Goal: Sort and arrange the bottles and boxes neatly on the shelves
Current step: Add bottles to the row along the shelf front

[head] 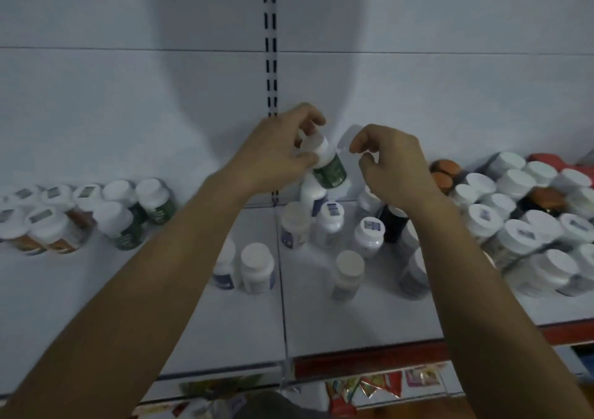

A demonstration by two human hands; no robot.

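The fingers (305,158) of the left hand (273,158) wrap the white cap and neck of a green-labelled bottle (331,169), holding it tilted in the air, cap up and to the left, base down and to the right, above the far middle of the shelf (353,315). The right hand (395,171) hovers just to the right of it, its fingers half curled and pinched toward each other, gripping nothing that can be seen and not touching the bottle.

Judging by the layout, the step is to carry this bottle to its own kind. Two matching green bottles (141,213) stand on the left, beside the brown-labelled bottles (41,225) at the left edge. To do it well, the person should turn the bottle upright before lowering it, set it just beside those two with the label facing near, and keep the grip on the cap until the base sits flat, so that it does not knock its neighbours.

Both forearms reach forward from the near edge and rise toward the back panel, wrists slightly bent, hands close together. Below them a loose cluster of blue-labelled bottles (328,225) stands unsorted in the middle, and a dense group of white-capped bottles (527,219) fills the right.
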